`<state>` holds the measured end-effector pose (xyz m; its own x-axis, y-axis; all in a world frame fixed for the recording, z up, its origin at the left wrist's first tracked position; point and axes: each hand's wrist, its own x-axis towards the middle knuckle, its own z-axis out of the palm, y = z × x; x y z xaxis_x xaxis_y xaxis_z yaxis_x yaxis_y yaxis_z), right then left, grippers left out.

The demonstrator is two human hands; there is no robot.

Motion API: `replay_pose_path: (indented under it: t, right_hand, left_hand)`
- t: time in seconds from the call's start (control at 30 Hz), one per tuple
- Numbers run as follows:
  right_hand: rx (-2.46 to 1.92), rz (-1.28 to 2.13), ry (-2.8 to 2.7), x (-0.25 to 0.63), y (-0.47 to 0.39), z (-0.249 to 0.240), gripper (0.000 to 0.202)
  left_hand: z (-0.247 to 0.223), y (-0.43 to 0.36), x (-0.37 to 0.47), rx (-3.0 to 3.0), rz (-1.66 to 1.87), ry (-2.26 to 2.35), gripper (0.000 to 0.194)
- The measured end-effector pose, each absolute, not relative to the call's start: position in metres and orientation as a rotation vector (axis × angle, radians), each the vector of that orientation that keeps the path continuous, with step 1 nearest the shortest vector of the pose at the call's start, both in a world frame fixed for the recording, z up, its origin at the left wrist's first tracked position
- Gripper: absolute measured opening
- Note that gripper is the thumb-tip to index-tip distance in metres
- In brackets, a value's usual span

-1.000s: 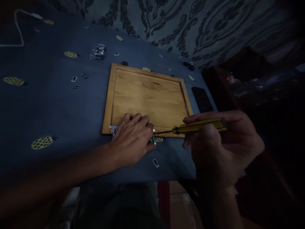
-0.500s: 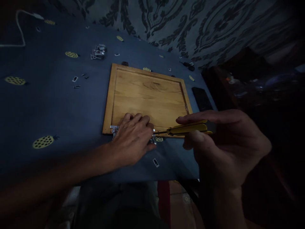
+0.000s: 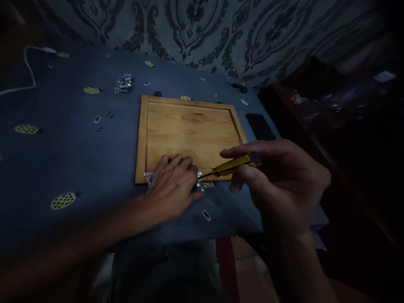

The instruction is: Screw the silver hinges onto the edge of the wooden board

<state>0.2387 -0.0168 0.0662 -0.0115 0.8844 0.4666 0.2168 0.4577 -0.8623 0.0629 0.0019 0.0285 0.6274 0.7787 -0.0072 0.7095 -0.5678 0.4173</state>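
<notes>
A framed wooden panel (image 3: 186, 130) lies flat on the blue cloth. Over its near edge rests my left hand (image 3: 173, 185), its bent fingers close together on the wood and its thumb by a metal hinge (image 3: 200, 183). Another piece of hinge metal (image 3: 149, 178) shows on the other side of this hand; what lies under the palm is hidden. My right hand (image 3: 280, 181) holds a screwdriver (image 3: 232, 165) by its yellow handle between thumb and fingers. The dark shaft slants down to the right-hand hinge, and its tip appears to meet the metal there.
Several metal hinges (image 3: 123, 83) are heaped behind the panel on the left. Loose screws (image 3: 100, 128) lie left of it. A black phone (image 3: 260, 126) and dark keys (image 3: 238, 87) are on the right. A white cable (image 3: 30, 69) runs along the far left; a patterned wall (image 3: 189, 29) rises behind.
The view has shifted a little, so the panel sits lower in the picture. My right hand and the screwdriver have come slightly left, with the handle tilted more steeply. My left hand stays on the edge.
</notes>
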Motion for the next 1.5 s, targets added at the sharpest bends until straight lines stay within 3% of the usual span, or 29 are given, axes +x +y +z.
replay_pose_path:
  t: [0.3,0.6,0.77,0.97,1.27,1.5]
  right_hand:
    - [-1.056,0.683,-1.568,0.246,-0.019,0.066,0.024]
    - [-0.973,0.712,-1.478,0.245,-0.019,0.063,0.014]
    - [-0.999,0.734,-1.614,0.251,-0.021,0.066,0.027]
    - [-0.944,0.660,-1.550,0.246,-0.017,0.064,0.016]
    - [-1.007,0.742,-1.639,0.253,-0.022,0.067,0.027]
    - [-0.962,0.617,-1.564,0.245,-0.016,0.065,0.017]
  left_hand:
    - [0.028,0.002,0.064,2.459,0.223,1.197,0.034]
    - [0.027,0.002,0.064,2.442,0.225,1.200,0.031]
    - [0.030,0.003,0.065,2.442,0.201,1.200,0.032]
    - [0.033,0.003,0.065,2.420,0.145,1.203,0.032]
    - [0.030,0.002,0.064,2.446,0.175,1.197,0.033]
    - [0.029,0.002,0.064,2.442,0.194,1.190,0.032]
